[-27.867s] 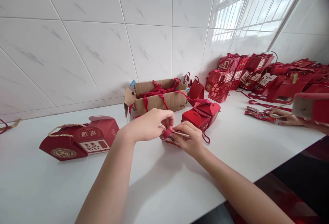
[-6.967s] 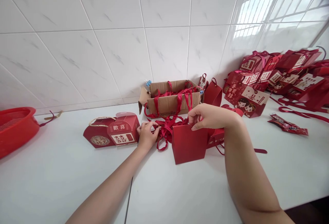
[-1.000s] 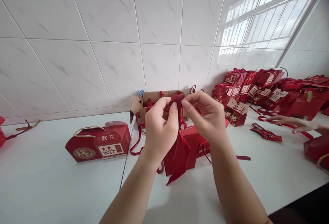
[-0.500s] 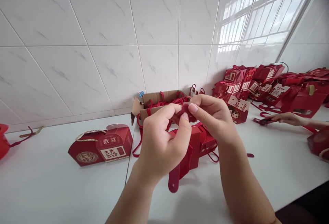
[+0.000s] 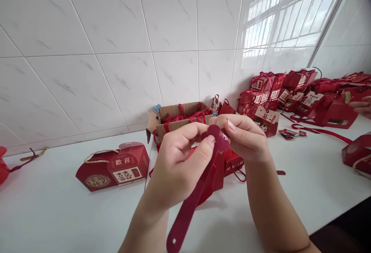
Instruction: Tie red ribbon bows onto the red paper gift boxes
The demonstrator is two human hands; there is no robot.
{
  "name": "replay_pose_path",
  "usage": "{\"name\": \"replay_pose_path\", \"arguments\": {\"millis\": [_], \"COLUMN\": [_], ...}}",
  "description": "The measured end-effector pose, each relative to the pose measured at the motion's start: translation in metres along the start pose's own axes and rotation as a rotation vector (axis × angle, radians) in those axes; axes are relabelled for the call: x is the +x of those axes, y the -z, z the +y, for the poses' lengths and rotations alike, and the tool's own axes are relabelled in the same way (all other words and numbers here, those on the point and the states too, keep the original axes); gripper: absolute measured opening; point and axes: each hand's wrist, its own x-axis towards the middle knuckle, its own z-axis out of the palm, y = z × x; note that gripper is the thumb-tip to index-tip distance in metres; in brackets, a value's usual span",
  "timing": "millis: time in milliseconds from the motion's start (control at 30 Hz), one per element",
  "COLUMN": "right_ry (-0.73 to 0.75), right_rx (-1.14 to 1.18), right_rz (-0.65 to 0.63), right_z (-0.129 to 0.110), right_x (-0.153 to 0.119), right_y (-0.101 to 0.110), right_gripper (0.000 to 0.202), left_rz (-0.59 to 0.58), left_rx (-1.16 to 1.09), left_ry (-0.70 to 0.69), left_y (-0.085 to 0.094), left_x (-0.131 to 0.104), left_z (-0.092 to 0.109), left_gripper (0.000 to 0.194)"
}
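Note:
A dark red strap (image 5: 185,218) slants down toward me, with a small hole in its rounded lower end and a flower-shaped part (image 5: 222,141) at the top. My left hand (image 5: 182,160) pinches that flower-shaped end between thumb and fingers. On its right edge, my right hand (image 5: 246,139) is closed too, the fingertips partly hidden behind it. Something shiny shows on the flower part, too small to name. Behind and below my hands, a red gift box (image 5: 217,177) stands on the white table, mostly covered by them.
A cardboard box (image 5: 185,109) of red ribbons stands against the tiled wall. To the left sits a red box with a rope handle (image 5: 116,166). Stacked red boxes (image 5: 263,94) fill the back right, where another person's hand (image 5: 362,106) shows. Small packets (image 5: 288,134) lie nearby.
The strap has swung into fuller view, its lower end now nearer me, and the flower part shows. The other person's hand has left the small packets and moved up right.

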Motion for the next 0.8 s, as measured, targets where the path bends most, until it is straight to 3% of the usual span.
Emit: {"name": "replay_pose_path", "arguments": {"millis": [100,300,433,633,800], "right_ry": [0.040,0.300,0.333,0.333,0.349], "right_rx": [-0.104,-0.454,-0.635,-0.851,-0.949], "right_rz": [0.038,0.453,0.378,0.287,0.286], "right_z": [0.001,-0.005,-0.020,-0.032,-0.029], "right_x": [0.000,-0.002,-0.009,-0.015,-0.012], "right_y": [0.000,0.001,0.003,0.000,-0.005], "right_gripper": [0.037,0.024,0.004,0.022,0.020], "left_rz": [0.024,0.219,0.261,0.264,0.252], "left_rx": [0.040,0.293,0.406,0.423,0.487], "left_ry": [-0.016,-0.160,-0.217,-0.246,-0.329], "left_y": [0.002,0.006,0.006,0.005,0.005], "left_x": [0.001,0.004,0.005,0.003,0.003], "left_z": [-0.001,-0.006,-0.006,-0.006,-0.007], "left_gripper": [0.016,0.016,0.014,0.015,0.012]}}
